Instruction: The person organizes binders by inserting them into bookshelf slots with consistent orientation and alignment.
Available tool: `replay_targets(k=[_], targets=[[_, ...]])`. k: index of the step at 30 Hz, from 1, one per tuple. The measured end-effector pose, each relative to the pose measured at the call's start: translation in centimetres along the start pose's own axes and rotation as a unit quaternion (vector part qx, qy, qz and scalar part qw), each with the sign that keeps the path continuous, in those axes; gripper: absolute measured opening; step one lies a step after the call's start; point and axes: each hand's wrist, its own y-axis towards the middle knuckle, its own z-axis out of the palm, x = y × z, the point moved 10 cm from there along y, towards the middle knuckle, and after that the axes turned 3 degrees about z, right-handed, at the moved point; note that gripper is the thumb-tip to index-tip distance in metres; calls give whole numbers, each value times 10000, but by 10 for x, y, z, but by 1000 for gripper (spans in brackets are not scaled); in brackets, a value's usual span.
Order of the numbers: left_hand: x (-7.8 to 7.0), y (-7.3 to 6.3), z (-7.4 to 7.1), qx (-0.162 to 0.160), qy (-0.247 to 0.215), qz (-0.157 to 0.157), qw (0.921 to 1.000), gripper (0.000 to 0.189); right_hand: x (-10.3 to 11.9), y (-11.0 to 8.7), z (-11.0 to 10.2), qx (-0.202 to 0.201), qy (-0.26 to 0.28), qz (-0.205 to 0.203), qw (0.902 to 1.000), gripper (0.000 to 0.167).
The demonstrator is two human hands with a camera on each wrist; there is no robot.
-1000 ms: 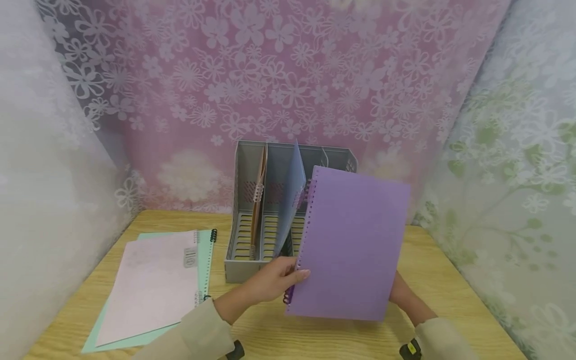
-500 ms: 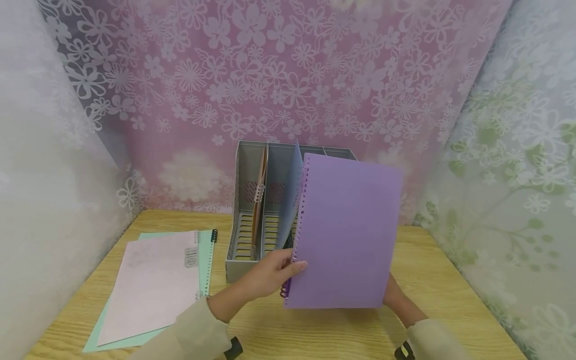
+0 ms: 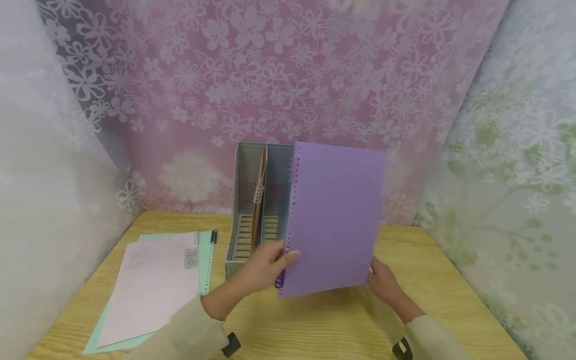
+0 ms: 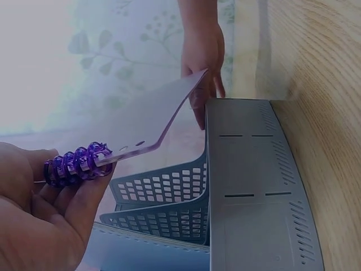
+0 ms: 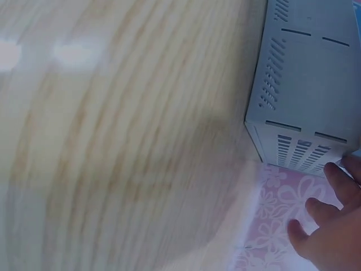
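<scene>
A purple spiral notebook (image 3: 335, 215) is held up in front of the grey file rack (image 3: 242, 175), hiding the rack's right part. My left hand (image 3: 263, 267) grips its ring-bound edge low down, thumb on the cover. In the left wrist view, purple rings (image 4: 76, 164) lie between thumb and fingers. My right hand (image 3: 384, 282) holds the lower part of the opposite edge. The notebook's bottom edge is tilted and close to the rack's front wall (image 4: 242, 169). In the right wrist view, my right fingers (image 5: 341, 186) are beside the rack's corner.
A brown notebook (image 3: 257, 210) stands in the rack's left compartment. Beside it, a blue notebook (image 4: 146, 251) is mostly hidden in the head view. A pale pink notebook (image 3: 153, 280) lies on a mint green notebook (image 3: 206, 260) at left on the wooden table (image 3: 324, 330). Floral curtains (image 3: 180, 90) surround the table.
Both hands have moved the purple notebook up and left, toward the rack. It now covers most of the blue notebook, and more of my right hand shows.
</scene>
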Motion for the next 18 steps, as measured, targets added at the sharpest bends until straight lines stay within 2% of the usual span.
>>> replay_targets(k=[2,6,9,14,18], targets=[[0,1,0,-43,-18,-17,10000,36,1,2,0,79,16,143,9999,38],[1,1,-1,-104,-80,-111,9999,37,6,7,-2,-64,131,-227,9996,35],[1,0,-3,-207,-56,-176,9996,37,8,9,-1,-34,101,-324,9994,32],[-4,-1,-10,-499,157,-105,9986,37,11,9,1,223,-21,-143,9996,35],[-9,-2,-12,-669,505,-26,9965,37,12,7,2,407,-109,40,9991,40]])
